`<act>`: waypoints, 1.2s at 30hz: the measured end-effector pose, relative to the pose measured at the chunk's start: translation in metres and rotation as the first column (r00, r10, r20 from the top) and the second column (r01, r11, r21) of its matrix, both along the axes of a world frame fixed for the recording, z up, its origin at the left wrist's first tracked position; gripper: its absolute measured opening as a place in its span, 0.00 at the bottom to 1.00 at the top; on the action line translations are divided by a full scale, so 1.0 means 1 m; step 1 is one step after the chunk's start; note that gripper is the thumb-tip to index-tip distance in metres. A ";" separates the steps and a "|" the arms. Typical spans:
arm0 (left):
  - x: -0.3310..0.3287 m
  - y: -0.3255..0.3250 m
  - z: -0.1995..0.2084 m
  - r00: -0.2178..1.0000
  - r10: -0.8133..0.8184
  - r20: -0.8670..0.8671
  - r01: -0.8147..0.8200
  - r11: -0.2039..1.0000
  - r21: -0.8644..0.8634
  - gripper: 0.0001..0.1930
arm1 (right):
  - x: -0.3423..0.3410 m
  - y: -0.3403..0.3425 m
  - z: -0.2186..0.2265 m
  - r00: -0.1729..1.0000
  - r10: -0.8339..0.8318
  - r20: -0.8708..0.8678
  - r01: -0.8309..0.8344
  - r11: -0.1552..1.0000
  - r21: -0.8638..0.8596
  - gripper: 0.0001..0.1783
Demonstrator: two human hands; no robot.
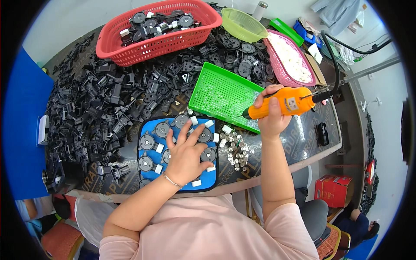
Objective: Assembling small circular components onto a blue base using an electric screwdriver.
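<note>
My right hand (276,116) is wrapped round an orange electric screwdriver (286,103), its dark tip pointing left over the green tray's edge. A black cord runs up from the tool's back end. My left hand (186,158) lies spread, palm down, over a blue mat (175,187) that carries several black round wheel-like parts (146,141) with white blocks (209,123). Its fingertips rest among the upper parts, and the palm hides whatever is below it. Between my hands, a loose pile of small silvery screw-like pieces (237,149) lies beside the mat.
A green perforated tray (208,93) stands beyond the mat. Black plastic brackets (117,93) heap across the left. Farther back are a red basket (160,45) of assembled parts, a yellow-green colander (242,30) and a pink basket (299,82) of white pieces. People sit at both lower sides.
</note>
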State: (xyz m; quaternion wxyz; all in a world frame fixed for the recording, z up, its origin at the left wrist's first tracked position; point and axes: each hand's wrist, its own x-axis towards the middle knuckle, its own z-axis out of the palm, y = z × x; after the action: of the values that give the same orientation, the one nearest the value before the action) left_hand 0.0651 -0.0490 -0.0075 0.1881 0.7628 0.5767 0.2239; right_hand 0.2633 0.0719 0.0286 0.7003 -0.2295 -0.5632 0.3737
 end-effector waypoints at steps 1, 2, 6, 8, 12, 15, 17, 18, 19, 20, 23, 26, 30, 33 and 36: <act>0.000 0.000 0.000 1.000 -0.001 -0.001 0.001 1.000 0.000 0.22 | 0.000 0.000 -0.001 1.000 0.001 0.000 -0.001 1.000 0.000 0.13; 0.000 0.000 0.000 1.000 -0.001 -0.001 0.001 1.000 0.000 0.22 | 0.001 0.000 -0.001 1.000 0.004 -0.005 -0.005 1.000 -0.015 0.13; 0.000 -0.001 -0.001 1.000 -0.004 -0.001 0.004 1.000 0.003 0.22 | 0.002 0.003 0.000 0.996 0.046 -0.075 -0.048 0.998 -0.027 0.09; 0.000 -0.001 -0.002 1.000 -0.005 0.000 0.005 1.000 0.003 0.22 | 0.003 -0.001 0.008 0.993 0.037 -0.112 -0.039 0.999 -0.013 0.10; 0.000 -0.002 -0.002 1.000 -0.008 -0.006 0.008 1.000 0.023 0.22 | 0.005 -0.025 0.033 0.983 0.116 -0.141 -0.114 0.993 0.018 0.18; -0.001 -0.003 -0.002 1.000 0.004 -0.008 -0.004 0.999 0.041 0.21 | -0.013 -0.059 0.046 0.969 0.239 -0.069 -0.238 0.971 0.012 0.24; 0.001 -0.002 -0.001 1.000 -0.005 -0.003 0.005 0.998 0.057 0.20 | -0.019 -0.077 0.043 0.943 0.332 -0.029 -0.332 0.943 -0.012 0.24; 0.002 -0.002 0.000 1.000 -0.006 -0.001 0.006 0.998 0.058 0.20 | -0.021 -0.083 0.037 0.930 0.363 0.063 -0.362 0.932 -0.020 0.19; 0.002 -0.002 0.001 1.000 -0.006 0.002 0.006 0.998 0.058 0.20 | -0.023 -0.087 0.033 0.907 0.391 0.154 -0.391 0.920 -0.032 0.16; 0.003 -0.002 0.000 1.000 -0.009 0.001 0.008 0.998 0.058 0.20 | -0.025 -0.090 0.031 0.908 0.389 0.154 -0.389 0.921 -0.032 0.16; 0.002 -0.003 0.000 1.000 0.002 -0.024 -0.001 0.999 0.048 0.20 | -0.031 -0.093 0.030 0.875 0.411 0.257 -0.394 0.912 -0.118 0.24; 0.002 -0.003 -0.002 1.000 0.008 -0.015 -0.007 0.997 0.072 0.20 | -0.030 -0.090 0.026 0.859 0.407 0.312 -0.406 0.911 -0.070 0.23; 0.002 -0.003 -0.003 1.000 0.005 -0.026 -0.003 0.997 0.072 0.20 | -0.032 -0.090 0.022 0.836 0.473 0.280 -0.457 0.881 -0.122 0.21; 0.003 -0.003 -0.004 0.999 0.008 -0.042 -0.005 0.997 0.078 0.19 | -0.034 -0.091 0.024 0.814 0.470 0.342 -0.457 0.881 -0.122 0.18; 0.004 -0.002 -0.005 0.998 0.015 -0.053 -0.010 0.997 0.079 0.18 | -0.032 -0.088 0.023 0.780 0.481 0.400 -0.479 0.871 -0.113 0.17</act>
State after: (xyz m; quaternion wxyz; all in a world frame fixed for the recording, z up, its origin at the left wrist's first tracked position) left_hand 0.0688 -0.0508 -0.0127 0.1409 0.7718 0.5770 0.2271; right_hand 0.2309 -0.0166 0.0513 0.4455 -0.1546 -0.7376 0.4834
